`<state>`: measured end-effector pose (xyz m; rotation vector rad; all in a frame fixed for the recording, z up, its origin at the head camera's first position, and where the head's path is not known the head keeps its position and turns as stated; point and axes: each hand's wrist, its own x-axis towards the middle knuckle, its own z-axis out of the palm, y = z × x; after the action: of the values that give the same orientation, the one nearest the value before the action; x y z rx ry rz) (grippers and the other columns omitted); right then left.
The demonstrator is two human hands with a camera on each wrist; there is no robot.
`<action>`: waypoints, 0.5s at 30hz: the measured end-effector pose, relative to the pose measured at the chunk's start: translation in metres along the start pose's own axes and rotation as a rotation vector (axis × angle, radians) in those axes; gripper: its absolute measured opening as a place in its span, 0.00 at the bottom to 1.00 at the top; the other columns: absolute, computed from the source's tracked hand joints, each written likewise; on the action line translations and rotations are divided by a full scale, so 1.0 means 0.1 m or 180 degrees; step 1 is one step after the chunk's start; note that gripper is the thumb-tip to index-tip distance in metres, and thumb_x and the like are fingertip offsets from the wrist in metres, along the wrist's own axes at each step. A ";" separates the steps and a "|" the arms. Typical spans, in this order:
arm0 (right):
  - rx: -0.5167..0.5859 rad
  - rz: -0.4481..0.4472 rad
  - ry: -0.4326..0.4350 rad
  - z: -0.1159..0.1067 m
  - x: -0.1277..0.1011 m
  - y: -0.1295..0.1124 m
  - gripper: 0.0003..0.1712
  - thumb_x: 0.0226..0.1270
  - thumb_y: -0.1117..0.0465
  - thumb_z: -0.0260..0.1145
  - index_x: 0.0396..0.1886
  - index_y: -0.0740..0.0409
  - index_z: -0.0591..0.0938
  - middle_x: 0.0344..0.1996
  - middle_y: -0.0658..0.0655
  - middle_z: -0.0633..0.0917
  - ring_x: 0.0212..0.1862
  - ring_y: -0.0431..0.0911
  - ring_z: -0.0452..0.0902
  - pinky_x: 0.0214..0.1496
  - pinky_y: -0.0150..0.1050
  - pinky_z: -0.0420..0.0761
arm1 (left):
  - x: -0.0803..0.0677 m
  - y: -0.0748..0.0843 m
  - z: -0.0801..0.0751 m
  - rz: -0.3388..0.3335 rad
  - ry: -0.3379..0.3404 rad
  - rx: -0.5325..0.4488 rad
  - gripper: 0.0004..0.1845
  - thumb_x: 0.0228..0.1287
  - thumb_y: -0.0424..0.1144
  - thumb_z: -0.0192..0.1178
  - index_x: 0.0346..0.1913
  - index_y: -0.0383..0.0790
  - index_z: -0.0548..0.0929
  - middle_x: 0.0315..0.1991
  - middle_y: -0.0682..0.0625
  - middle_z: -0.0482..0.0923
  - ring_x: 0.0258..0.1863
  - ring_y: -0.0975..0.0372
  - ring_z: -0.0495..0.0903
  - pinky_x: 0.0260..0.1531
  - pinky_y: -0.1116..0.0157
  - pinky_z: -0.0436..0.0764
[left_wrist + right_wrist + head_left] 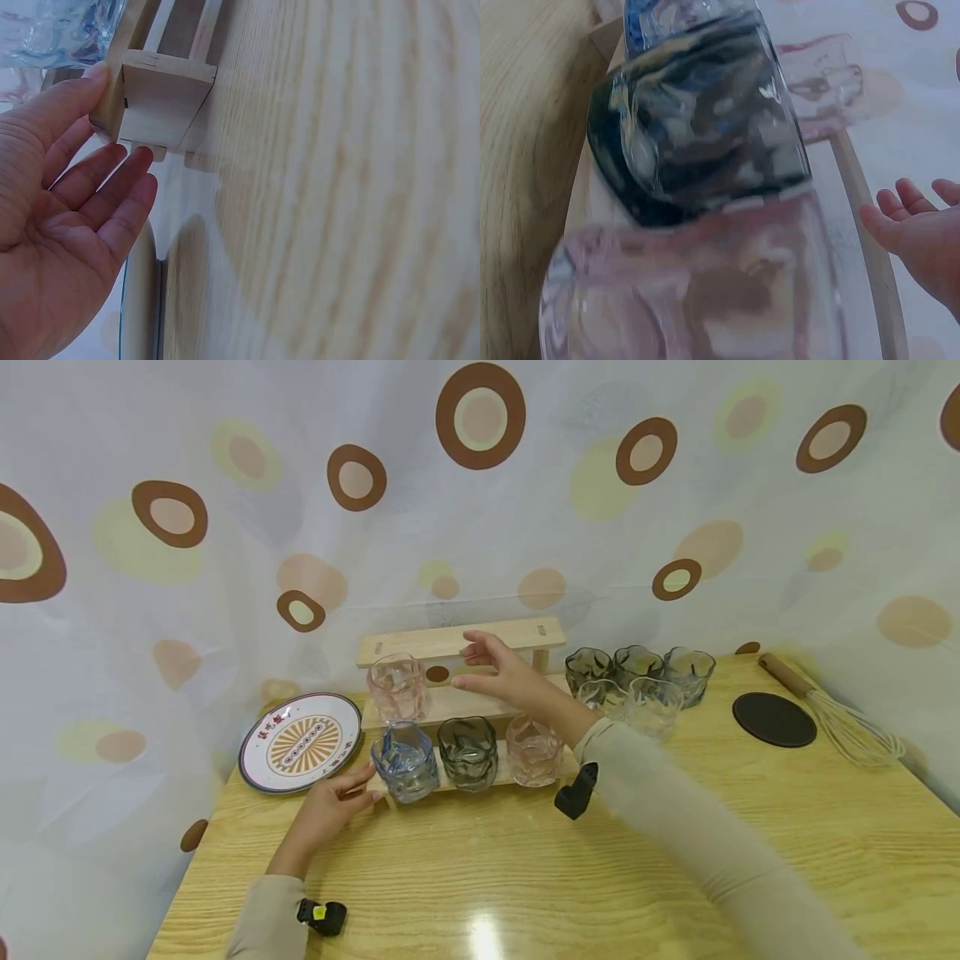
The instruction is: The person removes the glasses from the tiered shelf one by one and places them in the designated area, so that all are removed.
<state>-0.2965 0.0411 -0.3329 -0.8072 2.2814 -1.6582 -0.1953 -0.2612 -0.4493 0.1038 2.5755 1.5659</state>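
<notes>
We see our left hand (330, 806) lying open on the surface (525, 877), its relaxed fingers (112, 180) touching the left end of the wooden rack (450, 647), holding nothing. Our right hand (510, 677) hangs over the rack's middle step, fingers spread and empty. On the lowest step stand a blue glass (405, 762), a grey glass (467, 752) and a pink glass (534, 749); another pink glass (397, 687) stands one step up. A plate (300, 742) lies just left of the rack.
</notes>
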 end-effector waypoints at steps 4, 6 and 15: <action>-0.0201 0.0169 -0.0248 0.17 0.14 -0.05 0.47 0.64 0.53 0.66 0.75 0.54 0.49 0.64 0.61 0.66 0.66 0.53 0.62 0.64 0.47 0.72 | 0.00 0.01 -0.01 0.0020 0.0011 -0.0036 0.29 0.60 0.41 0.66 0.63 0.37 0.73 0.67 0.44 0.63 0.65 0.52 0.66 0.58 0.61 0.74; -0.0308 0.0259 -0.0320 0.24 0.19 -0.06 0.49 0.63 0.50 0.66 0.75 0.52 0.49 0.63 0.60 0.67 0.66 0.54 0.63 0.63 0.48 0.73 | 0.00 0.01 -0.01 0.0024 0.0015 -0.0052 0.29 0.60 0.41 0.66 0.63 0.37 0.73 0.68 0.44 0.62 0.65 0.52 0.66 0.58 0.62 0.74; -0.0338 0.0518 -0.0433 0.50 0.34 -0.12 0.54 0.60 0.48 0.69 0.76 0.50 0.45 0.68 0.65 0.62 0.68 0.58 0.59 0.66 0.51 0.69 | 0.01 -0.02 0.01 0.0040 0.0030 -0.0079 0.28 0.60 0.39 0.66 0.62 0.37 0.74 0.67 0.44 0.63 0.65 0.53 0.66 0.57 0.64 0.75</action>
<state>-0.2972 -0.0205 -0.3339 -0.7114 2.2891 -1.3803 -0.1958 -0.2611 -0.4512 0.1107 2.5665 1.6059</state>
